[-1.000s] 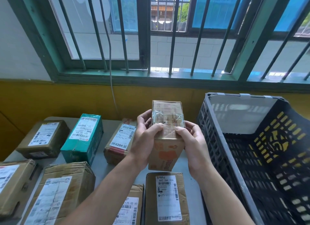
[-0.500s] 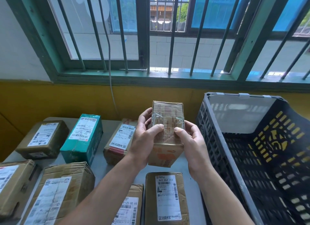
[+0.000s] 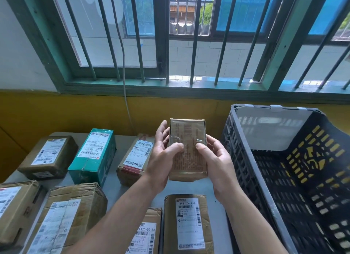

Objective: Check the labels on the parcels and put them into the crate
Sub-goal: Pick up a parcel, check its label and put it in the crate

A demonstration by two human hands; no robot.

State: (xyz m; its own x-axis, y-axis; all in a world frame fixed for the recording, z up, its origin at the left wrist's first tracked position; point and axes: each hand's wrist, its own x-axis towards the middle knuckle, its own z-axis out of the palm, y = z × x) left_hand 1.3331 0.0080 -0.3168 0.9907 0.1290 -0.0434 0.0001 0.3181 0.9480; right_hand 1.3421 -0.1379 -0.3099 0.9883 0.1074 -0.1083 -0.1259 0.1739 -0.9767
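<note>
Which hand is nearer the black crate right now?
Right. The right hand grips the brown parcel's right edge, just beside the black crate's near wall without touching it. The left hand grips the parcel's opposite edge, farther from the crate.

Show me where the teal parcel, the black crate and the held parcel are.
teal parcel (image 3: 93, 147): head view, on its white label.
black crate (image 3: 238, 144): head view, on its left side wall.
held parcel (image 3: 189, 163): head view, middle of its printed face.
</note>
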